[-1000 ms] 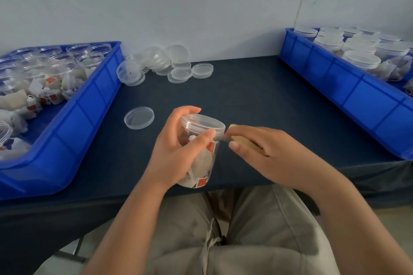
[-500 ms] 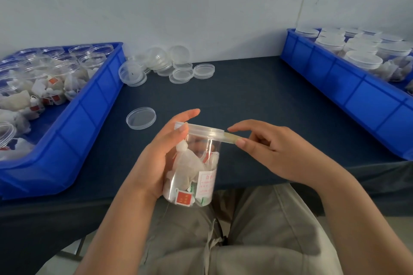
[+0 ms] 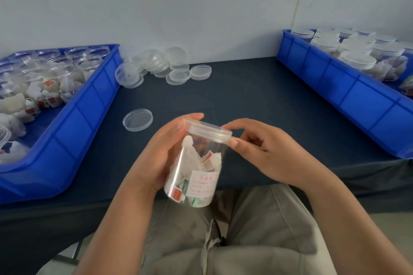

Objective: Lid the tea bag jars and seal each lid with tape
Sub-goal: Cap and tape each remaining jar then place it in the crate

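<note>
Two hands hold one jar (image 3: 196,169) of tea bags over the near edge of the table (image 3: 245,100), tilted a little. The left hand (image 3: 161,154) wraps its side, fingers curled round it; the right hand (image 3: 263,154) pinches the rim of the lid (image 3: 207,131) (already seated on top) between thumb and forefinger. One loose lid (image 3: 138,119) lies just beyond, toward the blue bin (image 3: 73,131) at the left edge.

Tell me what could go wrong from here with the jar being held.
1. The left hand grips the tea bag jar from one side, tilted, in the air at the table edge; a slip would likely drop it onto the lap.
2. The right hand pinches the lid at its rim; uneven pressure might cock it.
</note>
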A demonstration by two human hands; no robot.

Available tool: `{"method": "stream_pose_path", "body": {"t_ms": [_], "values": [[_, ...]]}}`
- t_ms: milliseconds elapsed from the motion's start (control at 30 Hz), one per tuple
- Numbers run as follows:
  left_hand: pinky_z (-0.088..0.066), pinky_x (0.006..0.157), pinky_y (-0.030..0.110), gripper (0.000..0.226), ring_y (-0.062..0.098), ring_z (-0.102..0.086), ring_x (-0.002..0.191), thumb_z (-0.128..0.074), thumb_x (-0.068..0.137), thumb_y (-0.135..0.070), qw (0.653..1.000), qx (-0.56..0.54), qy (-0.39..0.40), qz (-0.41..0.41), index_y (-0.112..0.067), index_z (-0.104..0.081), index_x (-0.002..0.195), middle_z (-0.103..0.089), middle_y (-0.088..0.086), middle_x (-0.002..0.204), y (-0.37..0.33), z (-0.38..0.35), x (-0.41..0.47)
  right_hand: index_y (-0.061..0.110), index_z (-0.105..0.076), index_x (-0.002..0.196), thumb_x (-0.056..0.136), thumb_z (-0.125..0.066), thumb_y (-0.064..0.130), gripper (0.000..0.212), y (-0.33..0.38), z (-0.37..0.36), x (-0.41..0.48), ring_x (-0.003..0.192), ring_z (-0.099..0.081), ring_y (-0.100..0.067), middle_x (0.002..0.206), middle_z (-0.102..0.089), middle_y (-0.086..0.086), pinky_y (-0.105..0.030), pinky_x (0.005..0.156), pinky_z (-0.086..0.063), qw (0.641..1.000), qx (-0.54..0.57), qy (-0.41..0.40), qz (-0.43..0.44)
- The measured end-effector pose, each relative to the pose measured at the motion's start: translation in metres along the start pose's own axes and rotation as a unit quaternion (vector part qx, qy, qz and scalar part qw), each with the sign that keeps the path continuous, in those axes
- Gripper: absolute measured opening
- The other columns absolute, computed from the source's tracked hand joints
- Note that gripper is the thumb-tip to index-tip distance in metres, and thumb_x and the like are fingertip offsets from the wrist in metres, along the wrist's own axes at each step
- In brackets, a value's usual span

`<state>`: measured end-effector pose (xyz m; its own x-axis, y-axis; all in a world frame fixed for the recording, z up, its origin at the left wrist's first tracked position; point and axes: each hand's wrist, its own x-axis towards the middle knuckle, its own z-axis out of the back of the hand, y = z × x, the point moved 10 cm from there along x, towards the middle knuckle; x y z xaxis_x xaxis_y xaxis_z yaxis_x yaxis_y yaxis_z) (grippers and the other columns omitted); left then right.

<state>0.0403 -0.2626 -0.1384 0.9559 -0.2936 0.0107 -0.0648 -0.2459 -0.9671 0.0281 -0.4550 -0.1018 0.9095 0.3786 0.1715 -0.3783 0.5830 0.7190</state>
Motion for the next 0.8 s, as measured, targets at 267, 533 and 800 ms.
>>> {"method": "stream_pose_path", "body": {"t_ms": [267, 533, 800], "values": [[-0.054, 0.088, 0.02, 0.034, -0.008, -0.067, 0.113, -0.038, 0.108, -0.061, 0.952, 0.274, -0.127, -0.054, -0.059, -0.066, 0.128, -0.071, -0.03, 0.123, -0.013, 0.016, -0.004, 0.052, -0.058, 0.121, 0.094, -0.048, 0.08, 0.041, -0.007, -0.003, -0.003, 0.076, -0.062, -0.009, 0.086, -0.065, 0.013, -0.027, 0.058, -0.048, 0.995, -0.066, -0.065, -0.045], [-0.047, 0.088, 0.012, 0.084, -0.01, -0.06, 0.118, -0.072, 0.067, -0.086, 0.901, 0.368, -0.193, -0.128, -0.057, -0.042, 0.14, -0.06, -0.037, 0.127, -0.022, 0.001, -0.007, 0.045, -0.058, 0.13, 0.097, -0.048, 0.074, 0.046, -0.001, -0.011, -0.003, 0.078, -0.06, -0.003, 0.078, -0.061, 0.018, -0.019, 0.059, -0.039, 0.988, -0.092, -0.117, -0.049], [-0.05, 0.081, 0.01, 0.079, -0.012, -0.063, 0.113, -0.072, 0.071, -0.083, 0.914, 0.334, -0.199, -0.118, -0.054, -0.048, 0.14, -0.061, -0.041, 0.124, -0.023, 0.015, -0.001, 0.055, -0.039, 0.142, 0.098, -0.037, 0.077, 0.049, -0.012, -0.024, 0.0, 0.067, -0.062, -0.011, 0.08, -0.068, 0.007, -0.029, 0.06, -0.049, 0.997, -0.062, 0.023, -0.04]]}}
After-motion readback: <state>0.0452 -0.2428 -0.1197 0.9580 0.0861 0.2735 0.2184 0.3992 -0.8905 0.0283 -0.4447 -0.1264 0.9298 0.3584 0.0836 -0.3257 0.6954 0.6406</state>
